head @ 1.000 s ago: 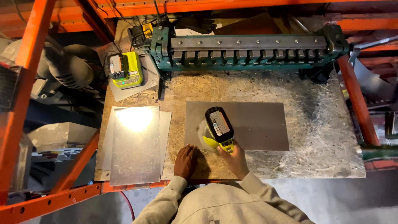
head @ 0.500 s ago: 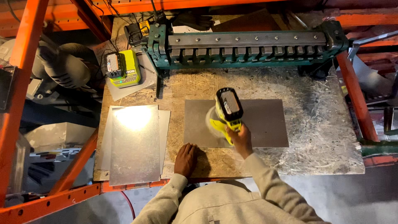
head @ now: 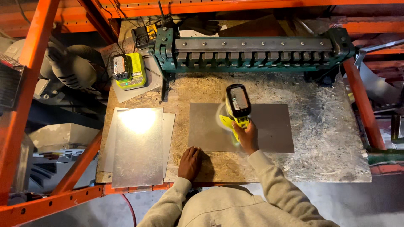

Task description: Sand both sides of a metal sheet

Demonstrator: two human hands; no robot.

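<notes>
My right hand (head: 245, 136) grips a yellow-green cordless sander (head: 236, 108) with a black battery on top. The tool rests on a dull grey metal sheet (head: 269, 126) that lies flat in the middle of the chipboard benchtop (head: 320, 159). The pad under the tool looks blurred. My left hand (head: 190, 162) lies flat on the board, fingers touching the sheet's near left corner. Both sleeves are beige.
A stack of shiny metal sheets (head: 139, 145) lies at the bench's left edge. A battery charger (head: 129, 70) sits at the back left. A green sheet-metal brake (head: 252, 50) spans the back. Orange rack beams (head: 33, 71) frame the bench.
My right hand has carried the sander away from me and to the right across the sheet. My left hand has stayed planted at the sheet's near left corner.
</notes>
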